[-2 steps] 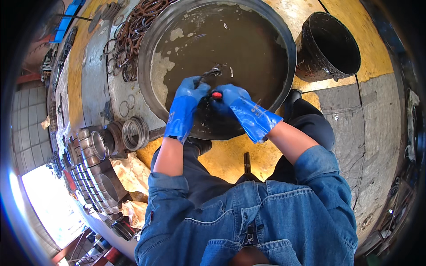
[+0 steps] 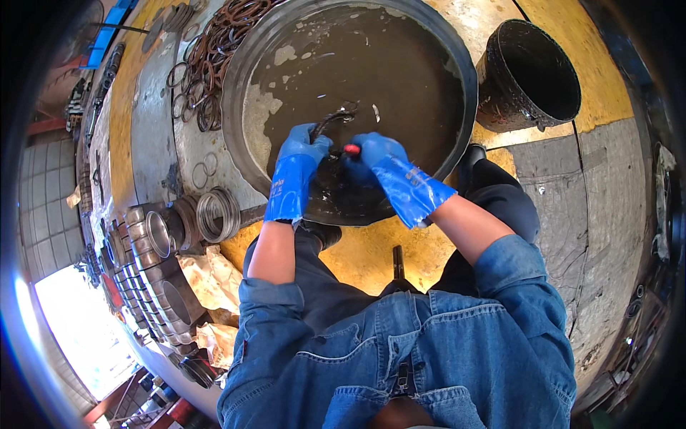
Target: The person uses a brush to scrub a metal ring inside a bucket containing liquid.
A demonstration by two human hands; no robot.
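Both my hands wear long blue rubber gloves over a wide round basin of murky brown liquid. My left hand is closed on a dark wet metal ring, whose far part dips toward the liquid. A tool with a red handle end is gripped in my right hand, just right of the ring; its working end is hidden, so its kind cannot be told. The lower part of the ring is lost in the dark liquid between the hands.
Many rusty rings lie heaped left of the basin. Below them are two thin loose rings, a bundle of shiny rings, stacked metal cylinders and brown paper. A black bucket stands right of the basin.
My right hand has shifted slightly right and up with the red-ended tool, away from my left. The left hand with the ring has moved slightly left. Ripples on the liquid have changed.
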